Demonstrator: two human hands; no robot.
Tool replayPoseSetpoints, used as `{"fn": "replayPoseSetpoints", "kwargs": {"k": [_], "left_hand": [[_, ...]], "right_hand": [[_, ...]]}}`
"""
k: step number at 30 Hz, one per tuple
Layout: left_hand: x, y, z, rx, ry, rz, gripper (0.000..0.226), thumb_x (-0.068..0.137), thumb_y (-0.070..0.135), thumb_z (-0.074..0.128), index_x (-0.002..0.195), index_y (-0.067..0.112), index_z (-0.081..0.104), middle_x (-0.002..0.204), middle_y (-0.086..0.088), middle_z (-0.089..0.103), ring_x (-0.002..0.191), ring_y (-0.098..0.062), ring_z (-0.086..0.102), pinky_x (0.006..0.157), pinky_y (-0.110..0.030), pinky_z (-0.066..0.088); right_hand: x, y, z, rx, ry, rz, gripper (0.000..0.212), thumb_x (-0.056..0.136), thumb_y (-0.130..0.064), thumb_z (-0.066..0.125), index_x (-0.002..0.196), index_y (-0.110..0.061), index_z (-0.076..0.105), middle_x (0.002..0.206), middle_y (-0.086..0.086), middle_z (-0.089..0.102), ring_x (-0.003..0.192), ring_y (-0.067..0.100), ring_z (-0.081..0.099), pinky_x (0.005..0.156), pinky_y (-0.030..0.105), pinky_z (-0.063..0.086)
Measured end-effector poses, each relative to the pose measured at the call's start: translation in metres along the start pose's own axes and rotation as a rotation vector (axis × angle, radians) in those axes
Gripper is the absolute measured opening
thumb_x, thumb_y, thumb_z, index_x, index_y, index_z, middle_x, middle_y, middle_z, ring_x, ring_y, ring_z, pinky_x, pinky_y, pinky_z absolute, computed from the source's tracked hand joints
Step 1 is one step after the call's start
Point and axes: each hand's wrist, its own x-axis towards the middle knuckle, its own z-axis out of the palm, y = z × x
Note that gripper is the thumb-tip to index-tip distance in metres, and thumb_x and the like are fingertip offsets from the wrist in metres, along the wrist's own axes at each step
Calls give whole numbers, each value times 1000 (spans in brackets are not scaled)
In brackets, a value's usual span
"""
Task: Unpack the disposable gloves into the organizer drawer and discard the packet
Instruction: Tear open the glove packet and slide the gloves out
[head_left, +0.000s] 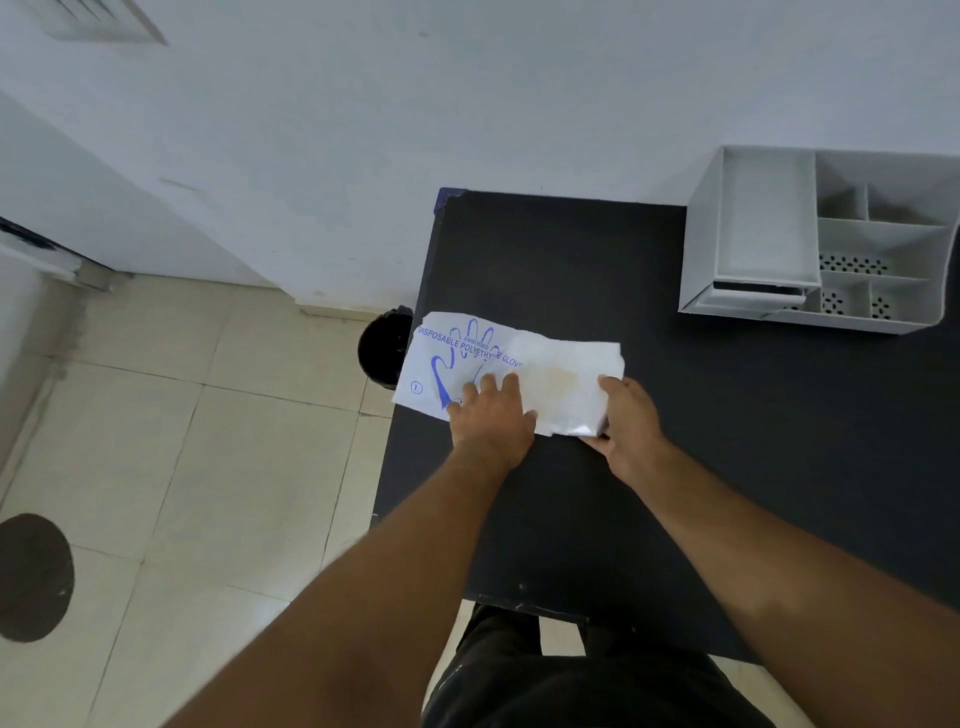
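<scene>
A white packet of disposable gloves (457, 358) with blue print lies flat at the left edge of the black table (597, 291). My left hand (491, 415) presses palm-down on the packet's near middle, fingers spread. A clear stack of gloves (563, 387) sticks out of the packet's right end. My right hand (628, 415) grips that right end at its near corner, thumb underneath. The grey organizer (831, 239) stands at the far right of the table, its drawer (763, 223) pulled open and bare inside.
A black waste bin (384, 348) stands on the tiled floor just left of the table, partly hidden by the packet. A white wall rises behind the table. A dark round patch (31, 577) marks the floor at the left.
</scene>
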Motion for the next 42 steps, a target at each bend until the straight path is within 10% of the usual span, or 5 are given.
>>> {"fn": "replayPoseSetpoints", "kwargs": {"k": [7, 19, 37, 42], "left_hand": [[9, 6, 3, -12, -53, 239, 77, 97, 33, 57, 157, 28, 8, 167, -3, -2, 153, -31, -3, 114, -58, 25], [10, 5, 0, -54, -116, 177, 106, 91, 32, 68, 154, 32, -17, 167, -3, 4, 152, -34, 7, 113, -59, 27], [15, 8, -1, 43, -142, 151, 97, 89, 36, 71, 157, 30, 1, 167, -2, -1, 152, -32, 3, 115, -59, 22], [12, 9, 0, 42, -127, 141, 96, 89, 31, 72, 157, 30, 4, 167, -3, 0, 152, -32, 4, 114, -57, 24]], "right_hand": [[7, -3, -6, -243, -17, -79, 20, 98, -15, 56, 114, -25, 61, 106, 2, 69, 92, 20, 67, 76, 40, 60], [10, -9, -12, -264, -16, -78, 22, 97, -12, 60, 113, -26, 56, 99, -3, 63, 84, 16, 64, 69, 38, 56], [12, -2, -33, -109, -100, 64, 25, 91, 3, 54, 110, -13, 59, 106, 5, 68, 92, 20, 66, 70, 35, 55], [11, 0, -42, -102, -188, 157, 28, 88, -6, 67, 107, -27, 63, 117, 3, 66, 110, 29, 63, 91, 50, 54]]}}
